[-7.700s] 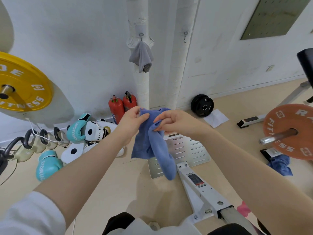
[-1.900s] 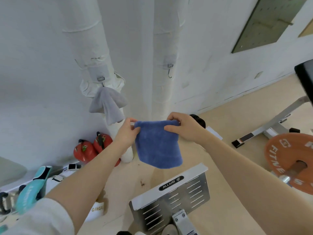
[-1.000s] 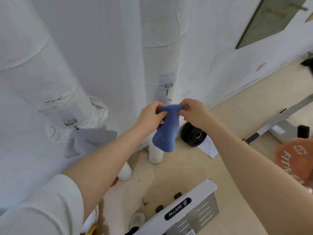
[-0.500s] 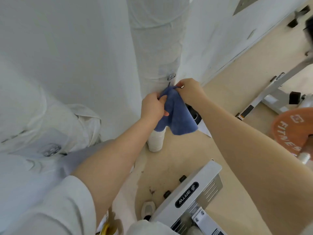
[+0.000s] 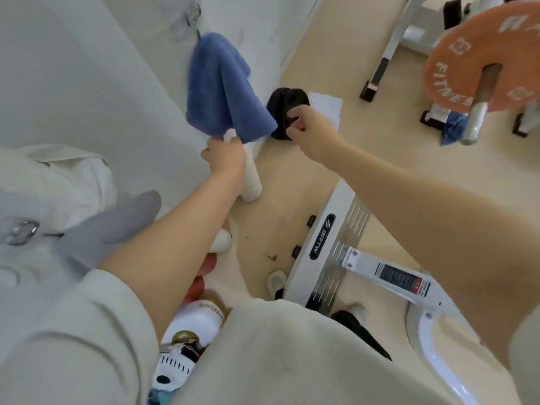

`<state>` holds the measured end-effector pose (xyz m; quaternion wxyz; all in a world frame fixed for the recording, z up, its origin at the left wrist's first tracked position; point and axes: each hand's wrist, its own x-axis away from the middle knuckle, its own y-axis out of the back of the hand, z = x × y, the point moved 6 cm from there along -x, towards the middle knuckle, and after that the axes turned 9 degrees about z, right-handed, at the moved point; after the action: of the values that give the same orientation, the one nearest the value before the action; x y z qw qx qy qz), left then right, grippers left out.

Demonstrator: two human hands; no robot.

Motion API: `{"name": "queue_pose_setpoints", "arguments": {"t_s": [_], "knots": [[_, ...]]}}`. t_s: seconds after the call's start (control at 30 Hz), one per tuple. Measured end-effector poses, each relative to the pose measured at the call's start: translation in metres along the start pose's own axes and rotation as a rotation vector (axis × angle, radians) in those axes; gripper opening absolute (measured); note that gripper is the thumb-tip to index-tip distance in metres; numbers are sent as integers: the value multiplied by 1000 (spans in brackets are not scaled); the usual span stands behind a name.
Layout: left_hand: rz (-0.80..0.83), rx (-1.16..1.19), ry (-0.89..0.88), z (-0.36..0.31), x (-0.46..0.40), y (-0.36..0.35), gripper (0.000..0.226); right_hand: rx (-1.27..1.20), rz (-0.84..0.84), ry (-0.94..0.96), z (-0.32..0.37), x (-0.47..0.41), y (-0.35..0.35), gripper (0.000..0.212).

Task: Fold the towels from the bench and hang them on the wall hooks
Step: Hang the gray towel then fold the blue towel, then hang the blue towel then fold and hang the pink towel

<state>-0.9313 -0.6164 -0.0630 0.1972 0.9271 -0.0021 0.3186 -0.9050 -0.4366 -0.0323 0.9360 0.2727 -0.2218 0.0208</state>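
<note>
Blue towel (image 5: 222, 86) hangs from wall hook (image 5: 193, 13). Our left hand (image 5: 225, 156) pinches its lower edge; right hand (image 5: 309, 127) grip loosely curled, empty, just beside. Risk: tugging the hem could unhook the towel.

Bright, even, diffuse light across the whole frame, source out of view. Only soft, faint shadows on the beige floor (image 5: 295, 182). White wall (image 5: 73, 83) at upper left nearly washed out. Slight motion blur throughout, strongest at lower left. Heavy wide-angle bending toward the edges, forearms stretched and oversized.
</note>
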Motion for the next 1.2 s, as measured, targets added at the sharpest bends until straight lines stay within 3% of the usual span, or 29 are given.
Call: {"name": "queue_pose_setpoints", "arguments": {"t_s": [0.07,0.23,0.4,0.53,0.93,1.1,1.2], "knots": [[149,-284,-11,20,14,-24,41,94,-26,-76,-42,22,-2,35],[485,-713,-315,39,76,-114,33,160,-45,-217,-114,89,7,32],[844,-923,-612,63,164,-211,32,75,-239,-380,-195,198,34,22],[1042,-1011,-703,100,242,-263,30,97,-387,-551,-252,318,37,27],[1353,-918,-774,240,495,-309,17,72,-648,-721,-331,610,-18,25],[1422,-731,-857,254,620,-325,16,41,-849,-784,-350,731,-17,26],[1484,-725,-920,267,670,-332,13,47,-863,-783,-361,769,-19,24]]}}
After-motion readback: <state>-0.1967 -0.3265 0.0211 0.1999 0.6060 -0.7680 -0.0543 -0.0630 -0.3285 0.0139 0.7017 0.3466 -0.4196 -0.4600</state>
